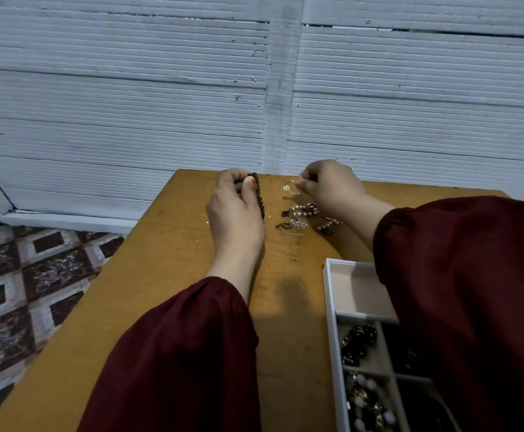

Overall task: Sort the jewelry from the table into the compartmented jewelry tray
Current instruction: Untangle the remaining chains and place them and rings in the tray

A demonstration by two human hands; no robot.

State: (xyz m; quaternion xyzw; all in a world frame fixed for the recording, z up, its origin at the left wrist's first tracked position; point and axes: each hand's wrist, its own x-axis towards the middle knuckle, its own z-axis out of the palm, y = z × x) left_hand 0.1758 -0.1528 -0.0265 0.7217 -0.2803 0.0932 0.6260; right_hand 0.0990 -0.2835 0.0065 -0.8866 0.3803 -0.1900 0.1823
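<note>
My left hand [234, 210] is at the far side of the wooden table [167, 275], fingers closed on a dark brown beaded bracelet [260, 196] that hangs down beside the thumb. My right hand [329, 187] pinches a thin clear ring-like piece with a small sparkling stone [289, 187] just above the tabletop. Below it lies a loose pile of pearl-beaded and metal jewelry [304, 217]. The white compartmented jewelry tray [332, 310] sits at the near right, partly hidden by my right sleeve. Its far compartment looks empty; nearer ones hold dark and pale beaded pieces [358, 342].
A white ribbed wall [254, 88] stands directly behind the table's far edge. The table's left edge drops to a patterned tile floor [30, 275]. My dark red sleeves cover the near part of the table.
</note>
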